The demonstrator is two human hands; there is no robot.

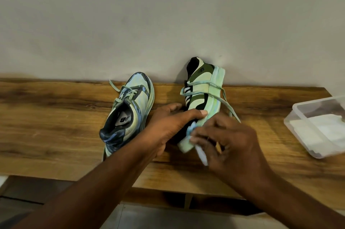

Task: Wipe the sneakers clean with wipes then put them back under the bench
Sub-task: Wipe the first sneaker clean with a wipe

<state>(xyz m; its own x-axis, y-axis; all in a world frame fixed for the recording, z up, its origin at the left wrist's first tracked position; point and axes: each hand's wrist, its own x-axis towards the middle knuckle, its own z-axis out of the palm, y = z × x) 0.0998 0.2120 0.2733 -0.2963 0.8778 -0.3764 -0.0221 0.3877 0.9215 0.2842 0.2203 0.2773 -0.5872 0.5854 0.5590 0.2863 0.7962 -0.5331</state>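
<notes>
Head view: right sneaker (204,96) tipped on its side on the wooden surface (56,116), sole facing R, toe end partly hidden behind both hands. L hand (168,122) grips it, thumb across the upper. R hand (231,142) pinches a wipe (200,152) against the sole edge; wipe mostly covered by fingers. Second sneaker (128,109) sits upright just beside, to the L, heel partly hidden by L forearm. Clear container (317,127) w/ white wipes, cut off at R edge.
</notes>
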